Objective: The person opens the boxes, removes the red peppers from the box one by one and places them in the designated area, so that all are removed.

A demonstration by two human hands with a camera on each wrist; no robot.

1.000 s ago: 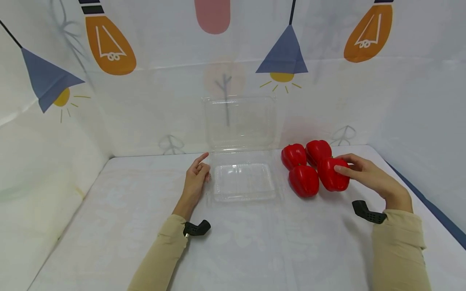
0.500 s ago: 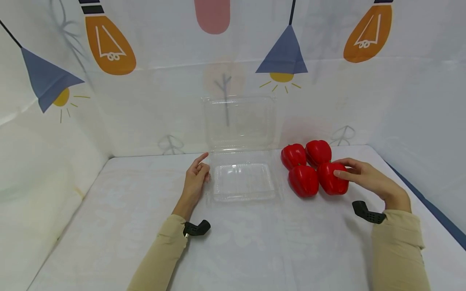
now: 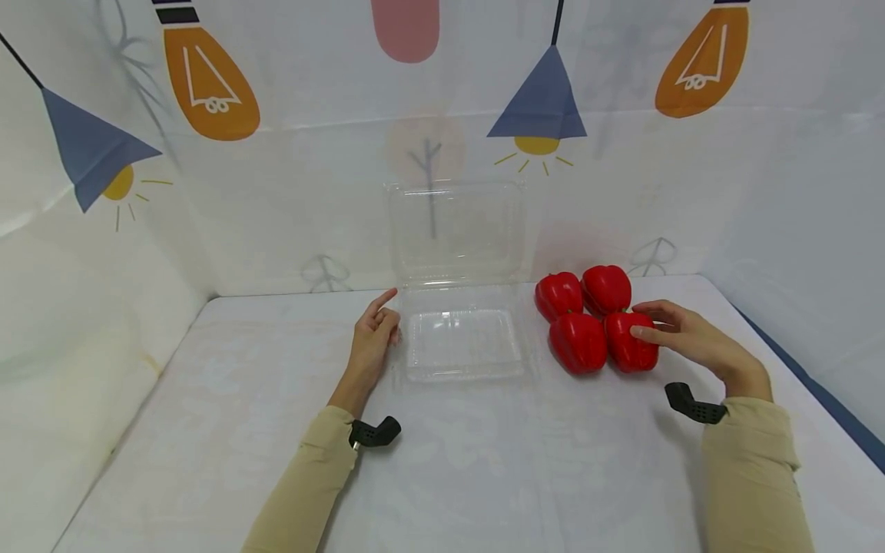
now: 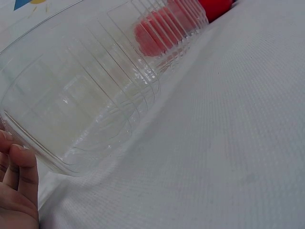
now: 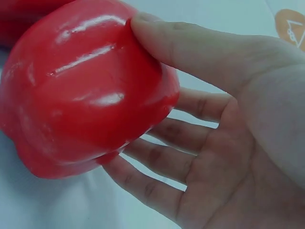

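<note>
In the head view, my left hand rests at the left side of a clear plastic clamshell container, its index finger stretched toward the hinge corner. The left wrist view shows loosely bent fingertips right at the container's rim. The lid stands raised against the back wall. To the right, my right hand holds a red bell pepper, thumb on one side and fingers spread along the other. That bell pepper fills much of the right wrist view, its far side hidden.
Three more red bell peppers crowd beside the held one: a front one, a back left one and a back right one. The white-covered table meets a printed cloth wall behind.
My right hand has lowered the bell pepper slightly and moved it a little left, close against the front one. My left hand and the container have stayed put.
</note>
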